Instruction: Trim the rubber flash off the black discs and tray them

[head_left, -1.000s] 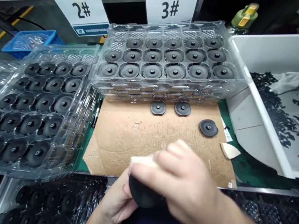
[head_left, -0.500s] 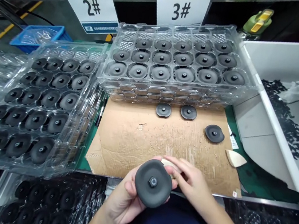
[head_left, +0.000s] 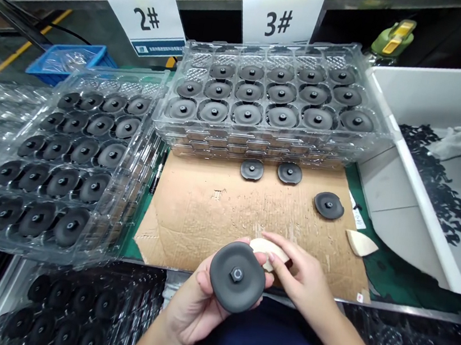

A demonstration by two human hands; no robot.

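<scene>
A black rounded disc [head_left: 235, 292] with a small central hub faces up in my left hand [head_left: 196, 306], whose fingers wrap its edge from the left and behind. My right hand [head_left: 302, 275] pinches a cream-coloured wedge-like piece [head_left: 267, 249] between thumb and fingers, right beside the disc's upper right edge. Both hands are above the near edge of a brown cardboard sheet [head_left: 199, 214]. Farther back on the cardboard lie three similar items: one disc [head_left: 252, 169], a second disc [head_left: 290, 173] and a third disc [head_left: 328, 205] to the right.
Stacked clear trays [head_left: 261, 131] of discs stand behind the cardboard, and another tray stack [head_left: 131, 154] is at the left. At the right, a white bin [head_left: 419, 191] holds small black parts. Another cream piece [head_left: 361, 243] lies near it. A green-lidded bottle [head_left: 389, 43] stands behind.
The cream piece in my right hand shows more beside the disc, and the right hand has shifted slightly right. The camera view has moved a little.
</scene>
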